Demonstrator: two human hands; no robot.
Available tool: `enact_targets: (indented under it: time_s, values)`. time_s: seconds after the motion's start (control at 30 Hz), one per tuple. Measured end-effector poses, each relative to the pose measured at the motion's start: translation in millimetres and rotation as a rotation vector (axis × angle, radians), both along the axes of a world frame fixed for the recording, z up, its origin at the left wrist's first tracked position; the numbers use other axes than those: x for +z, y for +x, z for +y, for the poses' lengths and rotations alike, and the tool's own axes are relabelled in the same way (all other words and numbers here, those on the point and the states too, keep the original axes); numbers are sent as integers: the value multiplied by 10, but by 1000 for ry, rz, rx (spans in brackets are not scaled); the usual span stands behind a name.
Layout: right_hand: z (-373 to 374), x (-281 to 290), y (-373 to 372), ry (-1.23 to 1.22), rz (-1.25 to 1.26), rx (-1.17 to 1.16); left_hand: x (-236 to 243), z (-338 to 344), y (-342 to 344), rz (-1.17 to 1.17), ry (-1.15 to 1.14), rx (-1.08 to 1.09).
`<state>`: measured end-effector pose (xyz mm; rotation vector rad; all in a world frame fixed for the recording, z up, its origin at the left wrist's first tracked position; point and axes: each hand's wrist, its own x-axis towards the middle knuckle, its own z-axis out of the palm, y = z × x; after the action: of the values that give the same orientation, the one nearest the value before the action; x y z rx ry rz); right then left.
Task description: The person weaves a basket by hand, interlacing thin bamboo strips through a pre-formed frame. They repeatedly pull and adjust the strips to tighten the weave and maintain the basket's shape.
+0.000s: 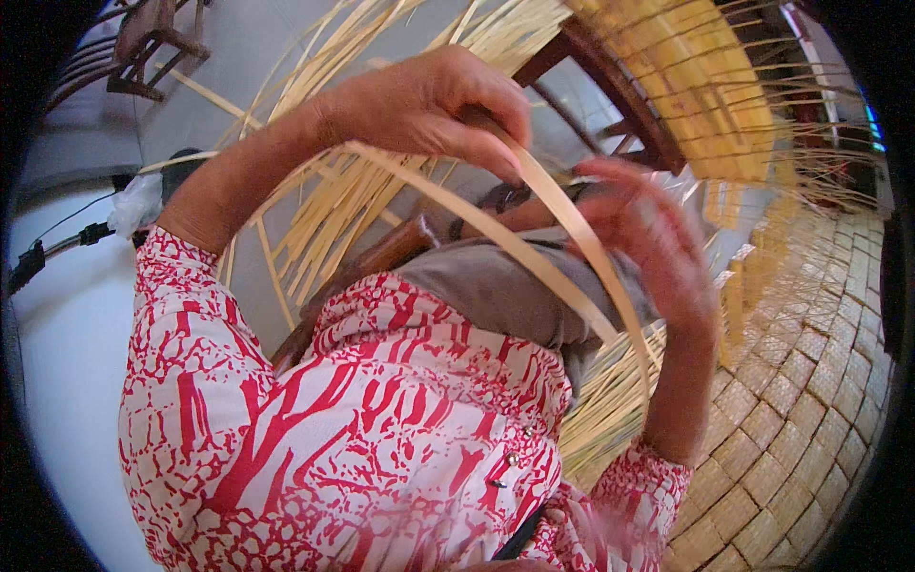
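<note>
My left hand (434, 105) is raised at the upper middle, its thumb and fingers pinched on a pale, flat weaving strip (583, 229). From the pinch the strip bows down to the right, across my lap, toward my right forearm. A second curved pale strip (477, 217) runs below it, over the grey cloth (477, 281) on my lap. Close to the right side of the held strip is my right hand (648, 238), smeared by motion; whether its fingers touch or grip anything cannot be made out.
Many loose pale strips (334, 219) lie on the grey floor beyond my left arm, with more (610, 405) by my right elbow. A yellow woven piece (696, 86) with protruding strip ends leans near a dark wooden frame (658, 138). Woven matting (791, 410) covers the right side.
</note>
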<state>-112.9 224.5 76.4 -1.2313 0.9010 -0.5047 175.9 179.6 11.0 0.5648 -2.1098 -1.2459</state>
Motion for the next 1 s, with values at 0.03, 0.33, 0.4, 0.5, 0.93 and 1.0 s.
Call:
enact_targets:
  time_s: [0.03,0.33,0.4,0.5,0.93,1.0]
  values:
    - [91,62,76,2,61,87,72,13,-78,77,-70,15]
    - [270,929,-1243,40,773,27,348,-375,-638,-34,-865,332]
    - [389,962,-1718,-25,820,-143,338,-616,-708,-86,-964,382]
    - [495,875,-2177,-96,797,-239,261,-827,-770,-178,-1137,393]
    - [506,581,-2499,-107,728,-215,183,-1174,-592,-222,-1021,504]
    - [502,573,-2533,-115,690,-208,210,-1173,-436,-244,-912,541]
